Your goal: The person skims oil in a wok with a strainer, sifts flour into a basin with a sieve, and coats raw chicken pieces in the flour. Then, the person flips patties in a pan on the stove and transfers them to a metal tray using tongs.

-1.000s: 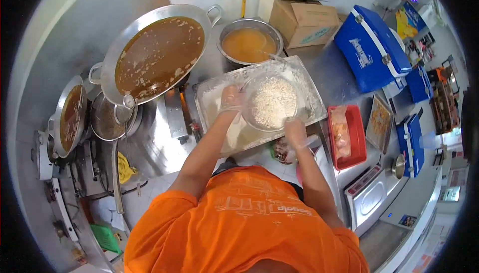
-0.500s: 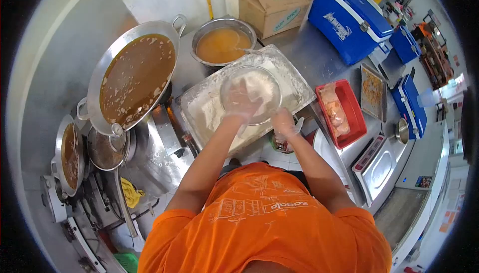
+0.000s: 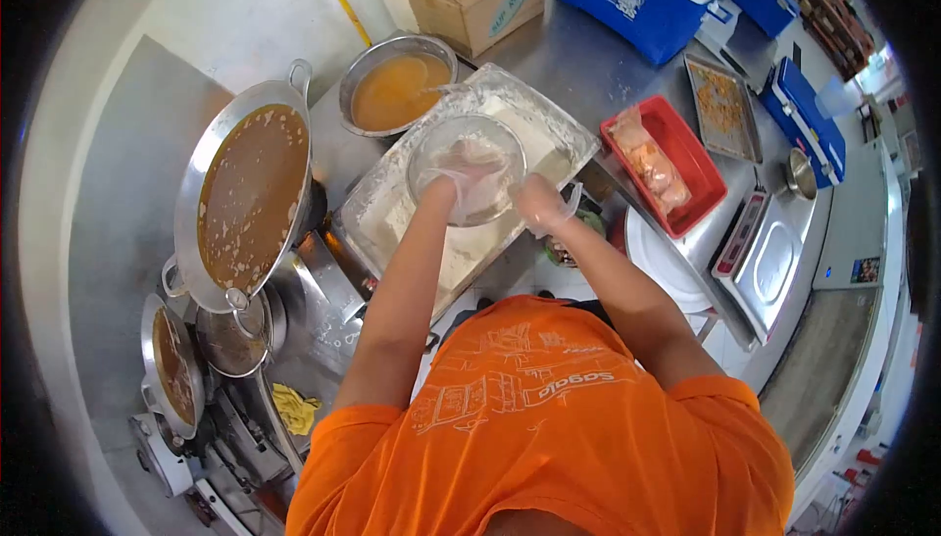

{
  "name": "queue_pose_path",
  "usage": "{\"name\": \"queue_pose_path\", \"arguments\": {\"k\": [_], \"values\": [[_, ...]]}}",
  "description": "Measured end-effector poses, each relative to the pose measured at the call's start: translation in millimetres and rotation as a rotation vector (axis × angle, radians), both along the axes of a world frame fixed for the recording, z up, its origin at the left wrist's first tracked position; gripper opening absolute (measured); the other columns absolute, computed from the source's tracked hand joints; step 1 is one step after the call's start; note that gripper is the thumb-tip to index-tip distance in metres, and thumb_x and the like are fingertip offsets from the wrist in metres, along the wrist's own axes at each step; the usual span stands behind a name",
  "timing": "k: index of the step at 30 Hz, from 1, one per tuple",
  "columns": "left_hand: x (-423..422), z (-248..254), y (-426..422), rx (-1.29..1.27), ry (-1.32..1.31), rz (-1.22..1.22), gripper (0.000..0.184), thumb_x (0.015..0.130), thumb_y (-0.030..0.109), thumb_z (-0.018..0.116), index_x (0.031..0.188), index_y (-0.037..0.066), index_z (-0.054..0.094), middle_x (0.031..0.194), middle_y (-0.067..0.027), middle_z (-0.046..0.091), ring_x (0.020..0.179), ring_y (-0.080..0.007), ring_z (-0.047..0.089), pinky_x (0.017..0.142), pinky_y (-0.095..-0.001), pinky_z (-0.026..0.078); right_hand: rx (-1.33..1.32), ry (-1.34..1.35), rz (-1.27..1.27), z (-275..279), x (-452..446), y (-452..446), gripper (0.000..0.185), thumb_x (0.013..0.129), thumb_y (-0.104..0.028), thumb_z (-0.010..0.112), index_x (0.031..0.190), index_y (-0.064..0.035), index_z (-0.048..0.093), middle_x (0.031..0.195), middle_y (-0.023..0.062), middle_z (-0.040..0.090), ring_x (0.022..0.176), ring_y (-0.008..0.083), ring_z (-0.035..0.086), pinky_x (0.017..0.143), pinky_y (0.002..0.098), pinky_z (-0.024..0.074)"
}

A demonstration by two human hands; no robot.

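Between the flour tray point(image 3: 551, 110) and the blue cooler point(image 3: 627, 9), a gap ran over the counter point(image 3: 578, 54). The wok point(image 3: 188, 227) and steel bowl point(image 3: 350, 87) blocked the tray's left, the red basin point(image 3: 702, 164) its right corner.

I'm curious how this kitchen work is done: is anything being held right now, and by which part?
Yes, a sieve, its rim gripped at the right side by the right hand. The left hand is blurred inside.
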State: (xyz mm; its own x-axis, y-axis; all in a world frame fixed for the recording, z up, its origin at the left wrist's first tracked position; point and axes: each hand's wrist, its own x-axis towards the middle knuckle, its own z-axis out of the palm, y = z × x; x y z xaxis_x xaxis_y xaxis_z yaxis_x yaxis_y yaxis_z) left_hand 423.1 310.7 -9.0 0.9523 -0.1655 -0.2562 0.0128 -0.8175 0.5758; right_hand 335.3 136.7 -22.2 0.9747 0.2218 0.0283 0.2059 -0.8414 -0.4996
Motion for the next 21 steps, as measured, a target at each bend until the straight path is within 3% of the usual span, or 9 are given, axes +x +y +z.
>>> {"name": "queue_pose_path", "arguments": {"k": [1, 4, 7, 9, 12, 15, 17, 19, 21], "values": [[3, -6, -2, -0.136, -0.025, 0.01, 0.092, 0.069, 0.046, 0.073, 0.141, -0.001, 0.04, 0.136, -0.0239, 0.05, 0.118, -0.0343, 0.057, 0.096, -0.0378, 0.048, 0.046, 0.016, -0.037, 12, -3, 6, 0.036, 0.09, -0.027, 0.052, 0.08, 0.0034, 0.068, 0.076, 0.026, 0.064, 0.074, 0.0442, 0.063, 0.069, 0.0491, 0.0515], [2, 14, -16, 0.106, -0.032, -0.112, 0.099, 0.068, 0.049, 0.075, 0.144, 0.001, 0.034, 0.138, -0.024, 0.048, 0.124, -0.0331, 0.052, 0.104, -0.0381, 0.042, -0.134, -0.121, 0.121, -20, 7, 19, 0.036, 0.089, -0.027, 0.053, 0.081, 0.0048, 0.068, 0.074, 0.0262, 0.063, 0.074, 0.0449, 0.063, 0.067, 0.0494, 0.0508], [14, 57, -14, 0.3, 0.323, -0.144, 0.098, 0.069, 0.048, 0.074, 0.146, 0.004, 0.032, 0.142, -0.0223, 0.044, 0.133, -0.0304, 0.042, 0.112, -0.0368, 0.032, -0.108, -0.037, 0.006, 15, 1, -3, 0.021, 0.081, -0.017, 0.053, 0.085, -0.0032, 0.068, 0.085, 0.0227, 0.066, 0.081, 0.0388, 0.065, 0.071, 0.0481, 0.0513], [12, 42, -12, 0.359, 0.118, -0.211, 0.091, 0.071, 0.045, 0.073, 0.145, 0.007, 0.035, 0.143, -0.0203, 0.043, 0.136, -0.0281, 0.039, 0.114, -0.0364, 0.028, -0.118, -0.017, -0.051, 21, 1, -3, 0.022, 0.083, -0.018, 0.053, 0.084, -0.0037, 0.068, 0.085, 0.023, 0.066, 0.082, 0.0386, 0.065, 0.072, 0.048, 0.0512], [-3, 45, -1, 0.078, 0.286, -0.272, 0.089, 0.072, 0.044, 0.072, 0.145, 0.009, 0.036, 0.145, -0.019, 0.042, 0.14, -0.0252, 0.033, 0.116, -0.0362, 0.022, 0.074, 0.177, -0.17, 41, 0, -3, 0.023, 0.084, -0.02, 0.052, 0.085, -0.0039, 0.068, 0.087, 0.0236, 0.066, 0.082, 0.0387, 0.065, 0.073, 0.048, 0.0509], [-19, 46, -5, 0.372, -0.158, -0.512, 0.085, 0.07, 0.046, 0.074, 0.139, 0.009, 0.044, 0.139, -0.0191, 0.049, 0.134, -0.0258, 0.041, 0.112, -0.0363, 0.029, 0.157, 0.175, -0.177, 56, -6, 12, 0.026, 0.086, -0.022, 0.05, 0.086, -0.0038, 0.069, 0.088, 0.0238, 0.066, 0.083, 0.0385, 0.066, 0.074, 0.0481, 0.0506], [-15, 25, -15, 0.448, -0.291, -0.327, 0.08, 0.067, 0.048, 0.076, 0.132, 0.008, 0.052, 0.13, -0.0191, 0.056, 0.125, -0.028, 0.05, 0.106, -0.0363, 0.038, 0.116, 0.203, -0.144, 70, -16, 31, 0.029, 0.088, -0.022, 0.048, 0.086, -0.0027, 0.069, 0.089, 0.0252, 0.066, 0.084, 0.0383, 0.066, 0.077, 0.0484, 0.0503], [9, 10, -29, 0.133, 0.012, 0.243, 0.074, 0.064, 0.049, 0.078, 0.122, 0.007, 0.06, 0.119, -0.0189, 0.063, 0.113, -0.031, 0.06, 0.097, -0.0362, 0.047, 0.176, 0.154, -0.129, 21, -5, 21, 0.032, 0.088, -0.026, 0.053, 0.088, 0.0013, 0.068, 0.088, 0.0283, 0.065, 0.084, 0.0433, 0.064, 0.076, 0.0498, 0.0499], [5, 19, -12, 0.259, -0.143, 0.045, 0.067, 0.063, 0.047, 0.079, 0.113, 0.005, 0.064, 0.108, -0.0181, 0.067, 0.102, -0.0324, 0.065, 0.089, -0.0358, 0.052, 0.115, 0.063, -0.103, -3, 6, 1, 0.032, 0.088, -0.026, 0.053, 0.088, 0.0022, 0.068, 0.087, 0.0292, 0.064, 0.084, 0.0438, 0.064, 0.076, 0.0495, 0.0501]]}}
